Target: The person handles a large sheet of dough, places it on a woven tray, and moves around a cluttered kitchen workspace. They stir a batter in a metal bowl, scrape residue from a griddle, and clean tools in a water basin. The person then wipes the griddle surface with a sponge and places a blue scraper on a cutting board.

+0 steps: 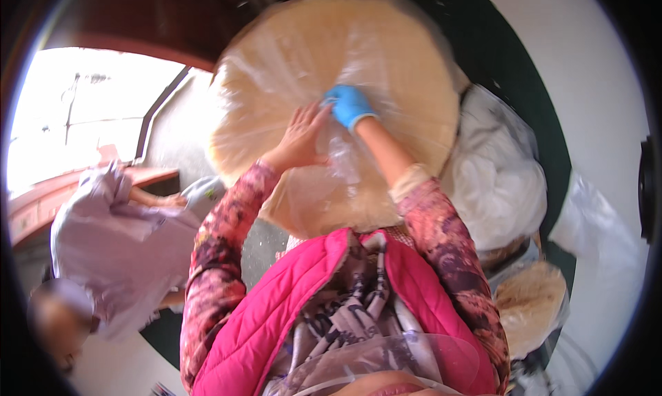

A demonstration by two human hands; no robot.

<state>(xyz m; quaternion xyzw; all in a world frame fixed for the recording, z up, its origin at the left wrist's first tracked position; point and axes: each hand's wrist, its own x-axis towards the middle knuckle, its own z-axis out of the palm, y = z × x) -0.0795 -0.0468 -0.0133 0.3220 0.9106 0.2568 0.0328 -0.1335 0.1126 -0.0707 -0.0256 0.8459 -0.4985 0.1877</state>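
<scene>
A large, round, pale yellow slab or stack (420,141) lies in front of me. A thin clear plastic sheet (362,58) covers much of its top, with creases fanning out around my hands. My bare left hand (301,142) rests on the plastic with its fingers stretched out and the thumb apart. Beside its fingertips, my right hand (349,107), in a blue glove, is closed with the plastic bunched at its fingers. The exact grip is partly hidden and blurred.
At the left a person in a pale lilac top (131,237) bends forward beside a red ledge (52,213). A white plastic-wrapped bundle (500,182) stands close on the right. Below it sits a bagged light-brown round item (529,306). Loose clear plastic (596,220) lies farther right.
</scene>
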